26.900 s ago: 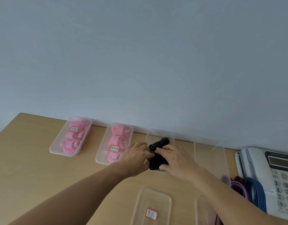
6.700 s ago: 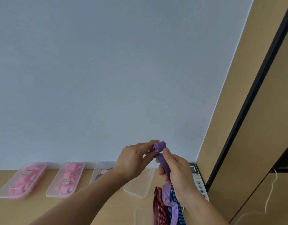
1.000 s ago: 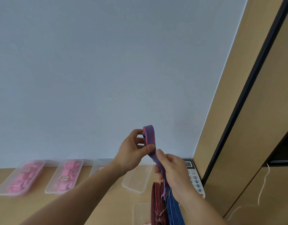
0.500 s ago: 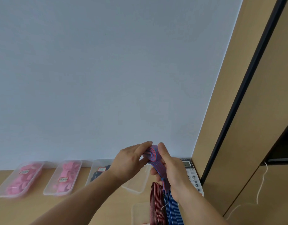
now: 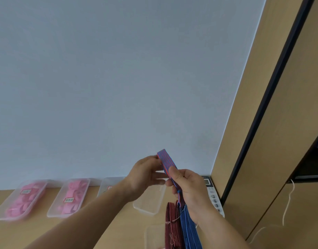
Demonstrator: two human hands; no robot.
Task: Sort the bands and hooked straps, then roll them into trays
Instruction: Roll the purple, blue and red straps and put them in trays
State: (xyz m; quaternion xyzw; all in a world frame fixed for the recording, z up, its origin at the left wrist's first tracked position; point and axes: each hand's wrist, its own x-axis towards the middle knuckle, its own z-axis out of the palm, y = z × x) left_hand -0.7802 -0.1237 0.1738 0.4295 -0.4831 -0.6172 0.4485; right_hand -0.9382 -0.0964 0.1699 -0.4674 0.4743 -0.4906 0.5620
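I hold a blue-and-red striped band up in front of the wall. My left hand pinches its upper end, blurred by motion. My right hand grips the band lower down, thumb on its face. Below my right hand hang a dark red striped band and a blue striped band. An empty clear tray lies on the desk under my hands. Two clear trays hold pink rolled bands, one at the far left and one beside it.
A third clear tray is partly hidden behind my left forearm. Another clear tray lies near the bottom edge. A white desk phone stands against the wooden cabinet on the right. A white cord hangs by the cabinet.
The loosely wound band has come open again into a straight length held upright; my left hand has lifted its end while my right hand stays below.
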